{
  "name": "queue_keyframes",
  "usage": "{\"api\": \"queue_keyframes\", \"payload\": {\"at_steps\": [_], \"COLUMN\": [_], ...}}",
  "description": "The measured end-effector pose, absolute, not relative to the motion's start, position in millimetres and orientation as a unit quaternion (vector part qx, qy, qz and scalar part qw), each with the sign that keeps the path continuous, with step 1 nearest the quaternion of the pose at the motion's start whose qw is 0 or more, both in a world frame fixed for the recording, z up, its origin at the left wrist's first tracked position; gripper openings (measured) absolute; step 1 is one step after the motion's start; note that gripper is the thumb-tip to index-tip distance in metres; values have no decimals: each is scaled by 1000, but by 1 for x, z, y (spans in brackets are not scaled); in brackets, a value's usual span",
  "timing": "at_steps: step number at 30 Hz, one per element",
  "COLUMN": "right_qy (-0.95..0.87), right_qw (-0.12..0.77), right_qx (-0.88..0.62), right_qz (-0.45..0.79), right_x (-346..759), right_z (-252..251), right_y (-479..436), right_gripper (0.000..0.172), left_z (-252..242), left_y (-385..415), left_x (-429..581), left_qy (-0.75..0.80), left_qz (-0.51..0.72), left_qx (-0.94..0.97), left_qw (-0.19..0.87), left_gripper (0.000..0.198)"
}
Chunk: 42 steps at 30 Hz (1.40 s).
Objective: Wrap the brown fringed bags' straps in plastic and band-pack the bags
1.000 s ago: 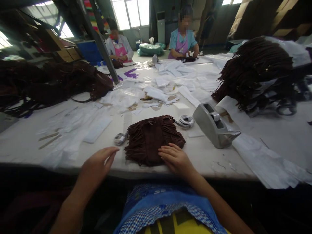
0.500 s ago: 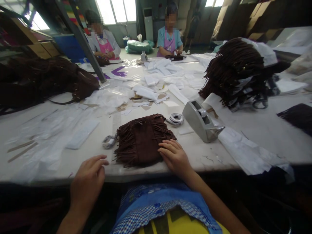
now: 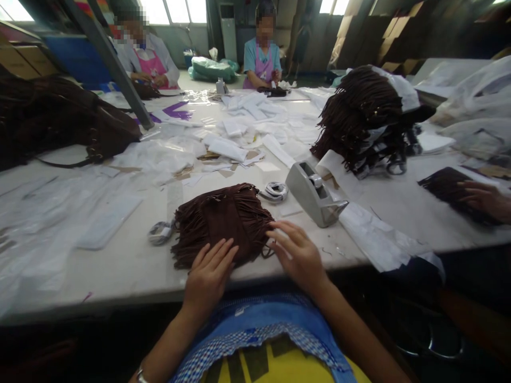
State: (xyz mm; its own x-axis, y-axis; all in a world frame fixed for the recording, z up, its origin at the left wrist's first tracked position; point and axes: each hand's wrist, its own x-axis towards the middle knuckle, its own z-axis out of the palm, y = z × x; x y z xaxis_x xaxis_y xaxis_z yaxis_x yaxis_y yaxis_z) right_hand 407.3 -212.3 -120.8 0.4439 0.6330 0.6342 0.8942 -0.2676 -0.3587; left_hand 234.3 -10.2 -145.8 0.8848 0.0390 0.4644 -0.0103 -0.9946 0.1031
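A small dark brown fringed suede bag (image 3: pixel 223 221) lies flat on the white table (image 3: pixel 131 266) near its front edge. My left hand (image 3: pixel 209 276) rests on the bag's near edge, fingers stretched out flat. My right hand (image 3: pixel 297 255) lies at the bag's right side, fingers spread and touching the fringe. Neither hand grips anything. Two coiled straps wrapped in white flank the bag, one on the left (image 3: pixel 159 233) and one on the right (image 3: pixel 274 190).
A grey tape dispenser (image 3: pixel 313 192) stands right of the bag. A heap of brown fringed bags (image 3: pixel 365 119) sits behind it; more dark bags (image 3: pixel 59 119) lie far left. White paper scraps (image 3: pixel 247 133) litter the middle. Another person's hand (image 3: pixel 485 199) rests on a brown piece at right. Two people work at the far end.
My left hand moved from off the table's edge rightward onto the bag. My right hand slid slightly right along the fringe. The view turned right, bringing another person's hand into sight.
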Motion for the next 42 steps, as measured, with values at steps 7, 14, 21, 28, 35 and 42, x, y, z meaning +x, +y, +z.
{"api": "queue_keyframes", "payload": {"at_steps": [7, 14, 21, 28, 35, 42], "right_qy": [-574, -608, -599, -595, -615, -581], "right_qw": [320, 379, 247, 243, 261, 228], "right_qx": [-744, -689, -761, -766, -744, -782], "right_qz": [-116, -113, -40, -11, -34, 0], "right_x": [393, 372, 341, 350, 350, 339], "right_z": [-131, -137, -151, -141, -142, -141], "right_y": [-175, -185, -159, -137, -191, -174], "right_gripper": [36, 28, 63, 71, 44, 59], "left_z": [-124, -103, -72, -90, -87, -77], "left_y": [-18, 9, 40, 30, 38, 42], "left_x": [240, 260, 279, 270, 274, 275], "left_qy": [70, 141, 99, 102, 131, 103], "left_qz": [221, 159, 51, 79, 90, 61], "left_qx": [971, 973, 980, 974, 944, 934], "left_qw": [62, 89, 162, 188, 290, 336], "left_gripper": [42, 36, 37, 35, 34, 39]}}
